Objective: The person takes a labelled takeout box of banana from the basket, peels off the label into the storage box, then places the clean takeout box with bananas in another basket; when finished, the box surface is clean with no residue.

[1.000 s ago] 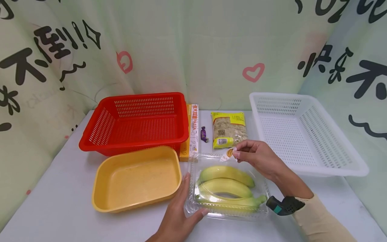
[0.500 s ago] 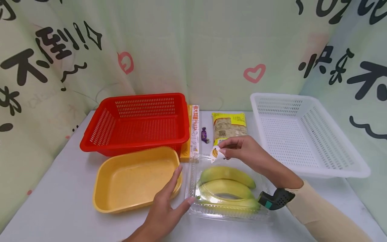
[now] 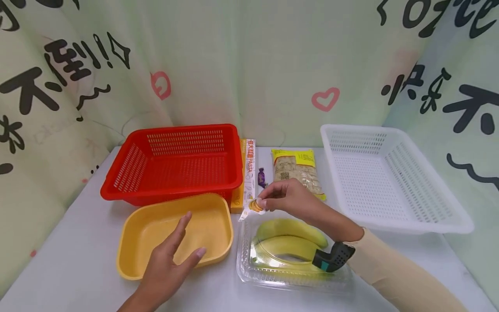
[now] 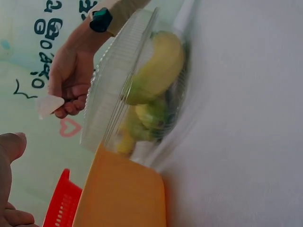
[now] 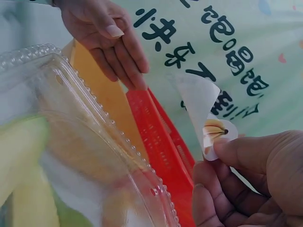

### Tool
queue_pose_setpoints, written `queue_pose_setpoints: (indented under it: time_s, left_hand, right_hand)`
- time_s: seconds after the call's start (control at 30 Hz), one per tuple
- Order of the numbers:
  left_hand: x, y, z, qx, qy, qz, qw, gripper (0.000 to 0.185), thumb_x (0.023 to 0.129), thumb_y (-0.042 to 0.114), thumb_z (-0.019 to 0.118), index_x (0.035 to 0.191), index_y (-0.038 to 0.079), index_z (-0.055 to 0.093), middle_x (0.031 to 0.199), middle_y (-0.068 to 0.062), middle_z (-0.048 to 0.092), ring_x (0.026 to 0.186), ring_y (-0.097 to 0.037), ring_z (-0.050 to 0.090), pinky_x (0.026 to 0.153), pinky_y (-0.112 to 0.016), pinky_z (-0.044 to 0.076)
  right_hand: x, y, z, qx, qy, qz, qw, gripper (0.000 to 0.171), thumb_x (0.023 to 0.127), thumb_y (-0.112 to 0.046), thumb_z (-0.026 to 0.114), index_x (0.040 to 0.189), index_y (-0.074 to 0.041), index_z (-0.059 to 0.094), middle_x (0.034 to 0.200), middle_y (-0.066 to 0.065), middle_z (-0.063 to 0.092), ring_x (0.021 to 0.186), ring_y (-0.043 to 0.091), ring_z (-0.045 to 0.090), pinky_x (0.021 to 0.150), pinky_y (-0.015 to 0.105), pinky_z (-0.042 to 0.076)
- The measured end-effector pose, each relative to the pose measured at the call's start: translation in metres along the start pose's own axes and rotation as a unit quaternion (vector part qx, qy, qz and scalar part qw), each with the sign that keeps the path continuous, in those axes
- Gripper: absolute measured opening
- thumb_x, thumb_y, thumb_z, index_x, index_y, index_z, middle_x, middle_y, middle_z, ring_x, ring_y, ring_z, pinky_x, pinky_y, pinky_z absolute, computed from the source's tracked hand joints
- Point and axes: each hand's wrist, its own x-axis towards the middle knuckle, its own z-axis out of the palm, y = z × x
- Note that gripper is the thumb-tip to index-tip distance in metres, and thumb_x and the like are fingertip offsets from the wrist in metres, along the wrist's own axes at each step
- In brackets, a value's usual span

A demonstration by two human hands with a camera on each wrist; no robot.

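Note:
A clear plastic clamshell box (image 3: 247, 271) with several yellow-green bananas (image 3: 292, 229) inside lies on the table, its lid down. Between thumb and forefinger, my right hand (image 3: 290, 199) pinches a small white sticker (image 3: 255, 205) printed with bananas, held over the box's far left corner. A white piece of the sticker (image 5: 201, 92) stands up folded in the right wrist view. My left hand (image 3: 165, 266) hovers, fingers extended and holding nothing, above the near right part of the yellow tub (image 3: 142, 236); whether it touches the rim, I cannot tell.
A red basket (image 3: 183, 169) stands behind the tub, with a pasta box (image 3: 249, 173) beside it. Further right are a purple-wrapped candy (image 3: 261, 177), a yellow-topped bag of grains (image 3: 294, 162) and a white basket (image 3: 390, 182). A printed curtain (image 3: 273, 65) hangs behind.
My right hand has moved left with the sticker, away from the spot before the grain bag. My left hand has left the box's side and moved left over the tub.

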Motion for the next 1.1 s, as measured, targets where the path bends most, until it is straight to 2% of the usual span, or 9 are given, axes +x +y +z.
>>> queue_pose_setpoints:
  time_s: [0.17, 0.37, 0.43, 0.57, 0.7, 0.8, 0.9, 1.0, 1.1]
  left_hand:
    - [-0.003, -0.004, -0.019, 0.005, -0.012, -0.069, 0.9976, 0.079, 0.088, 0.032, 0.073, 0.153, 0.017, 0.031, 0.152, -0.002, 0.039, 0.134, -0.027, 0.042, 0.096, -0.038, 0.04]
    - [-0.003, -0.012, -0.04, 0.024, -0.016, -0.106, 0.994, 0.084, 0.087, 0.037, 0.073, 0.155, 0.018, 0.027, 0.154, -0.007, 0.035, 0.134, -0.034, 0.041, 0.095, -0.041, 0.04]
    - [-0.003, -0.016, -0.047, 0.044, -0.021, -0.117, 0.9919, 0.086, 0.087, 0.04, 0.073, 0.155, 0.018, 0.026, 0.154, -0.009, 0.034, 0.132, -0.039, 0.042, 0.095, -0.045, 0.041]
    - [-0.006, -0.028, -0.059, 0.059, -0.043, -0.144, 0.9869, 0.088, 0.086, 0.044, 0.072, 0.156, 0.024, 0.022, 0.155, -0.011, 0.033, 0.128, -0.045, 0.044, 0.095, -0.05, 0.042]
    - [-0.009, -0.039, -0.068, 0.073, -0.05, -0.143, 0.9857, 0.091, 0.085, 0.043, 0.074, 0.156, 0.026, 0.021, 0.154, -0.011, 0.034, 0.13, -0.045, 0.041, 0.097, -0.055, 0.039]
    - [-0.008, -0.046, -0.074, 0.094, -0.043, -0.133, 0.9856, 0.096, 0.082, 0.041, 0.078, 0.157, 0.021, 0.02, 0.154, -0.015, 0.033, 0.132, -0.045, 0.038, 0.097, -0.06, 0.038]
    - [-0.006, -0.05, -0.078, 0.095, -0.069, -0.188, 0.9752, 0.106, 0.08, 0.049, 0.077, 0.157, 0.021, 0.01, 0.155, -0.02, 0.028, 0.133, -0.046, 0.035, 0.096, -0.061, 0.039]
    - [-0.002, -0.052, -0.08, 0.102, -0.112, -0.26, 0.9536, 0.117, 0.077, 0.059, 0.073, 0.156, 0.021, -0.003, 0.156, -0.024, 0.021, 0.131, -0.047, 0.032, 0.095, -0.058, 0.043]
    - [-0.001, -0.055, -0.083, 0.111, -0.135, -0.28, 0.9438, 0.124, 0.075, 0.062, 0.074, 0.155, 0.021, -0.011, 0.156, -0.026, 0.016, 0.129, -0.047, 0.031, 0.094, -0.059, 0.043]
  right_hand:
    - [0.012, -0.01, 0.006, -0.018, -0.013, -0.01, 1.0, 0.01, 0.089, -0.014, 0.071, 0.095, -0.007, 0.074, 0.085, 0.005, 0.071, 0.086, 0.031, 0.063, 0.085, 0.048, 0.053]
    - [0.023, -0.026, 0.016, -0.028, -0.038, -0.013, 0.999, 0.009, 0.088, -0.015, 0.073, 0.094, -0.008, 0.075, 0.083, 0.003, 0.072, 0.085, 0.029, 0.065, 0.074, 0.035, 0.054]
    - [0.027, -0.029, 0.02, -0.033, -0.046, -0.026, 0.998, 0.009, 0.088, -0.014, 0.073, 0.094, -0.008, 0.075, 0.082, 0.003, 0.072, 0.082, 0.027, 0.065, 0.07, 0.035, 0.053]
    - [0.031, -0.032, 0.026, -0.033, -0.062, -0.033, 0.997, 0.009, 0.088, -0.014, 0.073, 0.095, -0.008, 0.076, 0.081, 0.003, 0.072, 0.081, 0.028, 0.065, 0.073, 0.042, 0.054]
    - [0.036, -0.032, 0.034, -0.032, -0.074, -0.032, 0.996, 0.009, 0.089, -0.012, 0.072, 0.095, -0.006, 0.076, 0.082, 0.003, 0.072, 0.083, 0.027, 0.065, 0.075, 0.038, 0.056]
    - [0.04, -0.032, 0.042, -0.041, -0.08, -0.03, 0.995, 0.008, 0.088, -0.012, 0.072, 0.094, -0.007, 0.076, 0.082, 0.001, 0.072, 0.081, 0.023, 0.065, 0.074, 0.034, 0.056]
    - [0.043, -0.031, 0.049, -0.054, -0.097, -0.029, 0.993, 0.006, 0.088, -0.011, 0.073, 0.092, -0.008, 0.076, 0.081, 0.0, 0.071, 0.077, 0.021, 0.065, 0.072, 0.035, 0.057]
    - [0.045, -0.03, 0.057, -0.056, -0.119, -0.031, 0.991, 0.005, 0.088, -0.009, 0.072, 0.091, -0.009, 0.076, 0.08, 0.0, 0.071, 0.076, 0.023, 0.066, 0.074, 0.04, 0.057]
    - [0.049, -0.031, 0.064, -0.059, -0.131, -0.039, 0.989, 0.006, 0.089, -0.007, 0.071, 0.091, -0.009, 0.076, 0.08, 0.0, 0.07, 0.076, 0.023, 0.065, 0.075, 0.04, 0.057]
